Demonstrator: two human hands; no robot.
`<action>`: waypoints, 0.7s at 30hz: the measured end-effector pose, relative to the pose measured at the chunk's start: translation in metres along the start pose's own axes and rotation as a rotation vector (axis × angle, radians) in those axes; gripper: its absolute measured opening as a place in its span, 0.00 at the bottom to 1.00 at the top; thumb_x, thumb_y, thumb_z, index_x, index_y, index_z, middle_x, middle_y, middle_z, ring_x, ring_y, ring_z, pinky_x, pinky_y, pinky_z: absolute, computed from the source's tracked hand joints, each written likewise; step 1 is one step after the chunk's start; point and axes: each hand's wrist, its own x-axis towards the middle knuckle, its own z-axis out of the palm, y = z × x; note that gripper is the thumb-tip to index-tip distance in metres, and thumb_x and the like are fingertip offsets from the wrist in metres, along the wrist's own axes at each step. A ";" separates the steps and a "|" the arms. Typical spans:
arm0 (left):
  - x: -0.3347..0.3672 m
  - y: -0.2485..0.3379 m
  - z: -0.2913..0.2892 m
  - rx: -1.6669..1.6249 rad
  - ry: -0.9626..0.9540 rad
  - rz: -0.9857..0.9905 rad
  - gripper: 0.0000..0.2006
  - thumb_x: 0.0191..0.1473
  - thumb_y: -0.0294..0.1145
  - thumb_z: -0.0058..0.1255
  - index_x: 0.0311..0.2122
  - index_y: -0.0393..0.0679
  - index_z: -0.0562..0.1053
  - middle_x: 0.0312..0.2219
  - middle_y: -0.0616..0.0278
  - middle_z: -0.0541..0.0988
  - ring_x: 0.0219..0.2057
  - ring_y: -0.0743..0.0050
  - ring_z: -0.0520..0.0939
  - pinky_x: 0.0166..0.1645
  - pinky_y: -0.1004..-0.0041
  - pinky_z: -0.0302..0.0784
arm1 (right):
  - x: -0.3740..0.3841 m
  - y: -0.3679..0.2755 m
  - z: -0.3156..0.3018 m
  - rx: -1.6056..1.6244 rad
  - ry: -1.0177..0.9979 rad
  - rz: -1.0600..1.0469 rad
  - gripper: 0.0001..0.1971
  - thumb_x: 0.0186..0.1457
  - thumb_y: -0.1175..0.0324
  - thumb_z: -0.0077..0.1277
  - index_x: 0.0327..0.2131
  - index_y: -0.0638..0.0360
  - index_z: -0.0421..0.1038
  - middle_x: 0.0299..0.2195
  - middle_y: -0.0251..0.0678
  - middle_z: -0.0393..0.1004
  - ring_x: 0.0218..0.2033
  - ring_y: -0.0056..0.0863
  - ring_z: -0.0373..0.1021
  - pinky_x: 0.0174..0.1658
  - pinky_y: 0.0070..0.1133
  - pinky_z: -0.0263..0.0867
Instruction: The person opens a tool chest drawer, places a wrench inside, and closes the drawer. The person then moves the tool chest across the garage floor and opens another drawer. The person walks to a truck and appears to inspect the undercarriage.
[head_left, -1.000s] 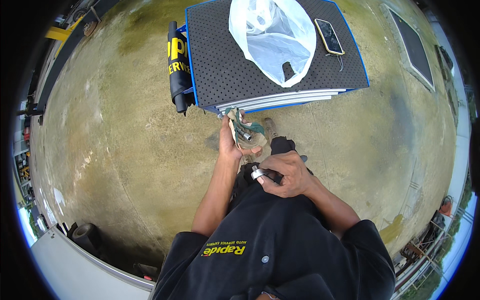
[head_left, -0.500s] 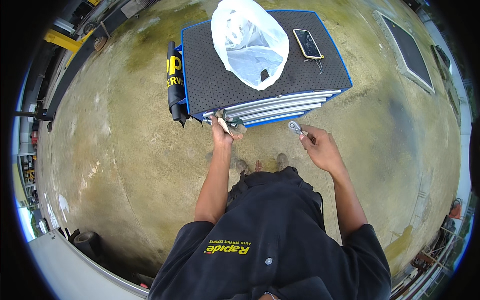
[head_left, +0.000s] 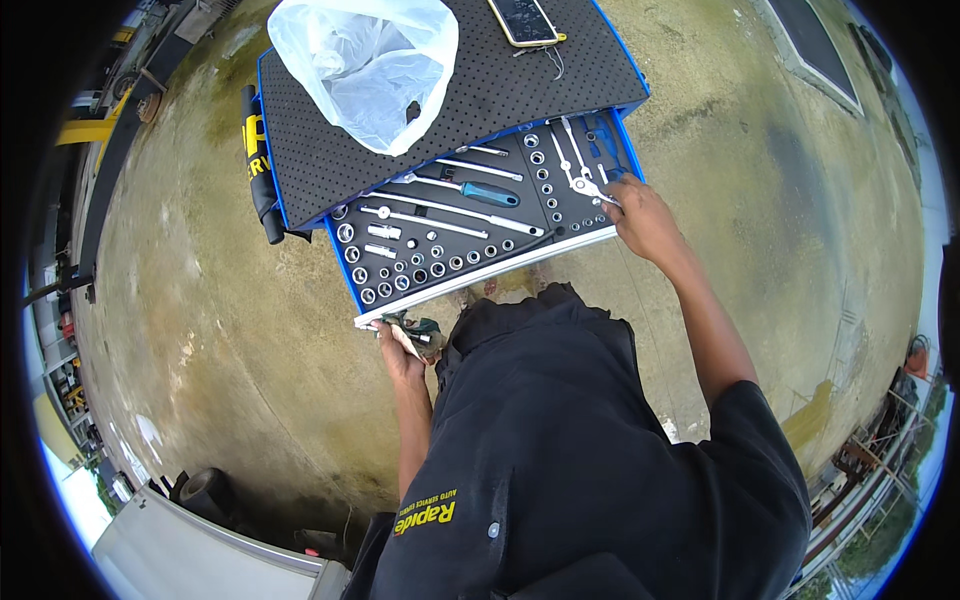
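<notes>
The top drawer [head_left: 470,222] of the blue tool cabinet stands pulled out, showing sockets, extension bars and a teal-handled tool [head_left: 490,193] in dark foam. Over its right end, my right hand [head_left: 643,222] grips a small chrome ratchet [head_left: 590,188], the head of which lies over the tools in that section. My left hand [head_left: 402,358] is closed around a crumpled rag [head_left: 422,336], pale and dark green, by the drawer's front left corner. Whether that hand also touches the drawer edge, or holds something inside the cloth, I cannot tell.
A white plastic bag [head_left: 360,70] and a phone in a yellow-edged case [head_left: 524,20] rest on the cabinet's perforated black top [head_left: 480,95]. A rolled black and yellow cover [head_left: 258,170] hangs at its left side. Stained concrete floor [head_left: 230,380] surrounds the cabinet.
The drawer has come open. My right hand has carried the ratchet over its right end, while my left hand and the rag have moved lower and to the left.
</notes>
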 end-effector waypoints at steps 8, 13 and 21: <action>-0.074 -0.030 -0.043 -0.054 0.186 -0.029 0.19 0.73 0.52 0.42 0.52 0.47 0.73 0.36 0.64 0.82 0.35 0.67 0.85 0.41 0.60 0.85 | 0.007 0.024 0.000 -0.093 -0.068 0.072 0.09 0.59 0.75 0.57 0.43 0.64 0.79 0.44 0.49 0.77 0.46 0.53 0.75 0.49 0.42 0.72; -0.103 -0.029 -0.037 0.157 0.380 0.049 0.20 0.73 0.51 0.44 0.52 0.42 0.73 0.37 0.65 0.80 0.35 0.71 0.82 0.40 0.64 0.83 | 0.022 0.055 -0.037 -0.533 -0.348 -0.281 0.08 0.57 0.76 0.55 0.35 0.53 0.83 0.42 0.31 0.78 0.53 0.33 0.74 0.70 0.46 0.55; -0.123 0.003 0.021 0.439 0.787 0.175 0.29 0.72 0.58 0.39 0.48 0.35 0.71 0.34 0.60 0.77 0.31 0.72 0.79 0.34 0.68 0.76 | 0.029 0.079 -0.006 -0.513 -0.722 -0.712 0.14 0.58 0.71 0.49 0.22 0.49 0.83 0.38 0.23 0.81 0.56 0.27 0.71 0.80 0.42 0.41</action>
